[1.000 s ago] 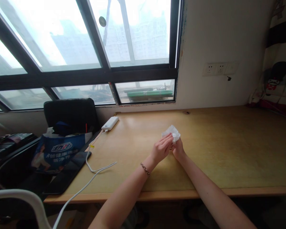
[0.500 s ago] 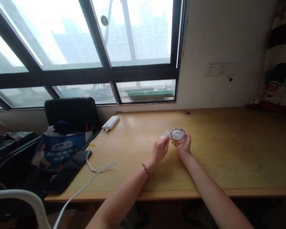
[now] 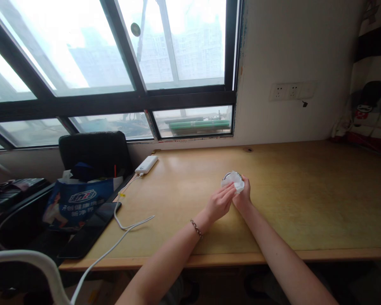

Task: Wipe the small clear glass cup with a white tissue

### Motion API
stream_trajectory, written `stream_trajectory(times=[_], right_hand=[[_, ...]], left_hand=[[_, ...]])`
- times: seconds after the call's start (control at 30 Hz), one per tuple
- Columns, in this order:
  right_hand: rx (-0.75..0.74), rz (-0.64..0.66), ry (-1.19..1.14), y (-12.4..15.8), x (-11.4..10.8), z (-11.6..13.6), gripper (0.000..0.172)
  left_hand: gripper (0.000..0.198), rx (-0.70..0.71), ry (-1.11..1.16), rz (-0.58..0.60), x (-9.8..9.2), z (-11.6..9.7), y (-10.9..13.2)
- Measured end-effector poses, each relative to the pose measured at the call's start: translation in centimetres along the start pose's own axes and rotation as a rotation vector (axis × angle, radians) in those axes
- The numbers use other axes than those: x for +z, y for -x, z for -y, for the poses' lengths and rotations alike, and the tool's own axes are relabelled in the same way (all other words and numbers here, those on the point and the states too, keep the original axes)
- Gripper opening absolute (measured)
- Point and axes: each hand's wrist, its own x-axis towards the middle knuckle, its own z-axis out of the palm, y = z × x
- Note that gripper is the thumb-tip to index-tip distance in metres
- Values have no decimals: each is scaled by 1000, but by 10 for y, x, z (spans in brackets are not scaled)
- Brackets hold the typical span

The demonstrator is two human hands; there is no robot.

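Observation:
A round glass container [image 3: 226, 175] with a shiny rim is held above the table, mostly covered now by a white tissue [image 3: 234, 179]. Its exact kind is hard to tell. My right hand [image 3: 244, 198] wraps around its right side and underside. With fingers together and fairly straight, my left hand [image 3: 220, 201] presses the tissue onto the top of the container. A dark bracelet [image 3: 196, 228] is on my left wrist.
A wooden table [image 3: 305, 203] spans the front. On its left lie a white power bank [image 3: 146, 164], a white cable [image 3: 127, 228] and a black tablet [image 3: 89, 233]. Beyond the left edge, a blue bag [image 3: 82, 203] rests on a black chair [image 3: 93, 148]. A window stands behind.
My left hand has moved right, from beside the container to over it, and its fingers have straightened. The tissue now covers most of the top. My right hand keeps its hold.

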Motion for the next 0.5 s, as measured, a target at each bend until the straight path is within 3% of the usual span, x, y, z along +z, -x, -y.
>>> stream_trajectory(times=[0.23,0.4,0.5], right_hand=[[39,40,120,11,9,-2,23],[17,40,160,12,12,-4,18],[-3,57,259,11,10,-8,20]], left_hand=[[30,-157,-19,-78,-8,10,-1],[31,-49,15,-36,-9,10,0],[29,-112,29,-85,-12,12,0]])
